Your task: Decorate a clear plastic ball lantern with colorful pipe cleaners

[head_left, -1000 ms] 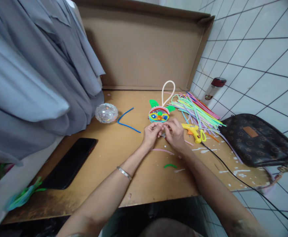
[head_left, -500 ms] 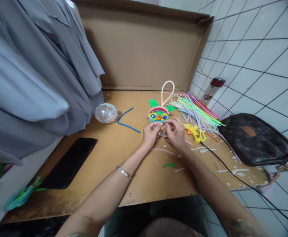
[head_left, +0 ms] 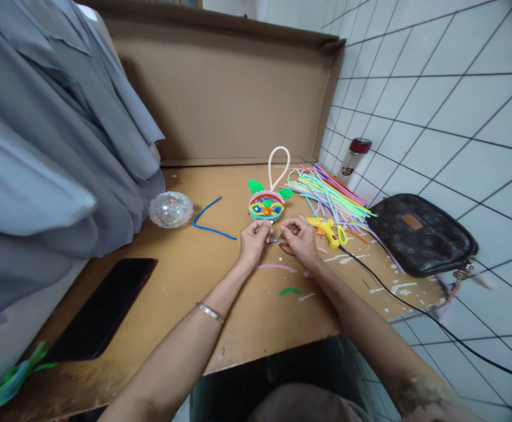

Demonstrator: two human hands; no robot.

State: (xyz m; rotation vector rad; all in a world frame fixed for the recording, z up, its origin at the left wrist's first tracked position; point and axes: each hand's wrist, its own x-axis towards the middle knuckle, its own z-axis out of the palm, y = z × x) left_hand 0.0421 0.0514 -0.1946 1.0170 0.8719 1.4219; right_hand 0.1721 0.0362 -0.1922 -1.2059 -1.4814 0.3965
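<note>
My left hand (head_left: 254,239) is closed in a pinch, and a tiny whitish bit shows at its fingertips. Close beside it, my right hand (head_left: 300,237) also pinches, thumb against fingers; whatever it holds is too small to name. A small gap separates the fingertips. Just beyond them stands a decorated face ornament (head_left: 266,205) with green ears, yellow-rimmed blue eyes and a cream loop (head_left: 279,153) on top. Under the hands lie scissors with dark red handles (head_left: 286,249), partly hidden. A pink strip (head_left: 277,268) and a green strip (head_left: 291,291) lie nearer to me.
A yellow glue gun (head_left: 326,230) with a black cord, a heap of coloured pipe cleaners (head_left: 330,193), a bottle (head_left: 353,159) and a brown bag (head_left: 423,234) are on the right. Leftward are a bent blue stem (head_left: 212,227), a clear ball (head_left: 171,210) and a phone (head_left: 102,308).
The camera view has turned a little to the right, so everything sits further left. My fingertips have drawn slightly apart, both hands still pinching. The objects on the table stay in place.
</note>
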